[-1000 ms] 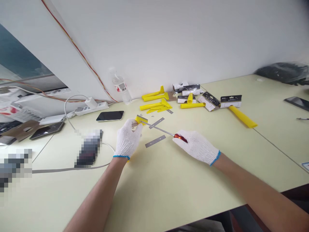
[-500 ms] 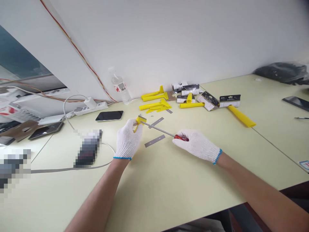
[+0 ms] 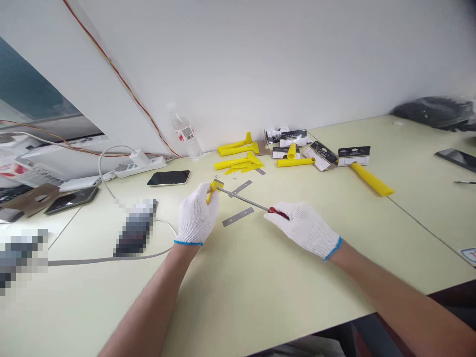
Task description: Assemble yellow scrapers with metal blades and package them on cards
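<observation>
Grey blades (image 3: 238,217) and black phone (image 3: 168,178) near left hand (image 3: 197,214), closed round yellow scraper (image 3: 213,186), with screwdriver (image 3: 256,205) tight in right hand (image 3: 303,226)

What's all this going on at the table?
The person's gloved left hand is holding a yellow scraper up by its head. The gloved right hand grips a red-handled screwdriver, its tip at that head; whether it sits in a screw is too small to tell. Loose metal blades lie nearby on the pale table, with more yellow tools toward the wall.
</observation>
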A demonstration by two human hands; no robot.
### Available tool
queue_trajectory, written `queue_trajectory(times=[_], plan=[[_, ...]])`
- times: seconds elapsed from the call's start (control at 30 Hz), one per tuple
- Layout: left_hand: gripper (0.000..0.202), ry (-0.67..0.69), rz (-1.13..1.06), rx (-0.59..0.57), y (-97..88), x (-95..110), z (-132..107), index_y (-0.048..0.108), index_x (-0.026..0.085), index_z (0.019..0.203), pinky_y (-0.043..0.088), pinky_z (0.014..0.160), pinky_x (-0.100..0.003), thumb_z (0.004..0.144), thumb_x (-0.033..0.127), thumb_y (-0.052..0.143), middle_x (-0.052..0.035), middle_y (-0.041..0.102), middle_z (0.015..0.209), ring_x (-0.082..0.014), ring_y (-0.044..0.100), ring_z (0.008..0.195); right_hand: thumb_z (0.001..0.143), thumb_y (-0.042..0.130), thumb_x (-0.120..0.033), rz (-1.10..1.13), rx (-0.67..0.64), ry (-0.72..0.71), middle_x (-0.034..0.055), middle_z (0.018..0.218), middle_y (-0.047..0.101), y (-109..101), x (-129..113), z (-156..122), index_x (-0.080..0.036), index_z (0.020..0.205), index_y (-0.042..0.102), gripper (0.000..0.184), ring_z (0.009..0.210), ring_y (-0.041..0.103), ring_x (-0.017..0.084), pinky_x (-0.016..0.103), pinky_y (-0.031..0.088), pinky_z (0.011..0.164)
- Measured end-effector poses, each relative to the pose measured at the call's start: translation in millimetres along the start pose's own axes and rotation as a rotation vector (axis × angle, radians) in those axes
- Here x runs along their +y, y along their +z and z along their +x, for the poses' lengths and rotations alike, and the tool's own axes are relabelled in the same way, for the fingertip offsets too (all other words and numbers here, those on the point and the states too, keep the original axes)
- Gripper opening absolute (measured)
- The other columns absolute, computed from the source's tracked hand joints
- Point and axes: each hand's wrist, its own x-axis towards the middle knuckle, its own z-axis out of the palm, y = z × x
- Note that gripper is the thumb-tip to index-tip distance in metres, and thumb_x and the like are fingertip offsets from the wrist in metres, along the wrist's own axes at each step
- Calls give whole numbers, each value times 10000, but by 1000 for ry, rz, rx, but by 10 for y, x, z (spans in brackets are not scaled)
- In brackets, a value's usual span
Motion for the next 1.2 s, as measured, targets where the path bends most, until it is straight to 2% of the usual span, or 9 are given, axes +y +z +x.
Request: queue_trajectory(times=[0.17,0.33,0.43,0.6,0.7,0.77,0.9,1.03,1.2], plan=[[243,23,45,9,21,3,-2,669,234,1093,385,674,-298,1000,376,495,-35,768,935,-220,676,762,989,545,-591,404,-268,221,-18,604,541,-52,20,10,-184,682,568,511,485,429,86,246,301,484],[237,10,62,3,2,15,-7,690,247,1086,382,666,-288,999,375,509,-28,756,891,-207,661,723,979,575,-554,1094,-622,464,-53,636,510,-19,167,55,-161,898,630,405,402,171,25,196,140,365],[239,20,62,12,5,0,-4,686,248,1086,381,667,-289,1004,380,504,-29,758,910,-209,666,735,975,579,-552,1212,-673,471,-69,634,489,-17,198,70,-157,953,631,399,405,129,22,185,143,357],[234,33,82,25,28,-36,8,660,237,1072,365,665,-301,1010,374,481,-37,762,948,-229,681,781,913,690,-508,740,-362,363,-34,693,594,19,82,48,-209,831,513,357,417,343,47,214,220,404],[226,14,65,21,29,-39,22,650,227,1092,375,674,-302,1003,358,489,-43,765,967,-231,682,790,987,581,-471,251,-95,154,19,716,645,107,19,18,-208,783,541,336,568,528,126,271,352,547],[224,-2,59,21,21,-36,36,654,231,1102,375,672,-302,996,355,500,-44,766,956,-230,681,785,1029,509,-443,-21,68,19,53,777,665,173,1,0,-202,791,573,345,676,564,169,310,362,636],[222,6,60,14,8,-32,64,663,236,1080,372,663,-301,997,360,499,-50,767,983,-226,686,804,1056,454,-450,-140,121,-22,60,762,640,212,-35,-9,-195,822,596,375,664,525,175,332,342,651],[221,23,66,-16,20,-58,81,657,228,1070,379,665,-308,998,354,489,-61,768,996,-239,697,822,1039,487,-512,225,-119,104,14,682,575,63,-67,50,-189,745,573,444,586,468,120,280,336,561],[236,44,60,-45,51,-91,94,638,234,1112,415,716,-330,996,362,478,-55,768,1109,-276,720,917,1014,500,-595,1007,-701,480,-57,696,421,-139,80,183,-178,906,597,441,472,147,52,204,116,373]])
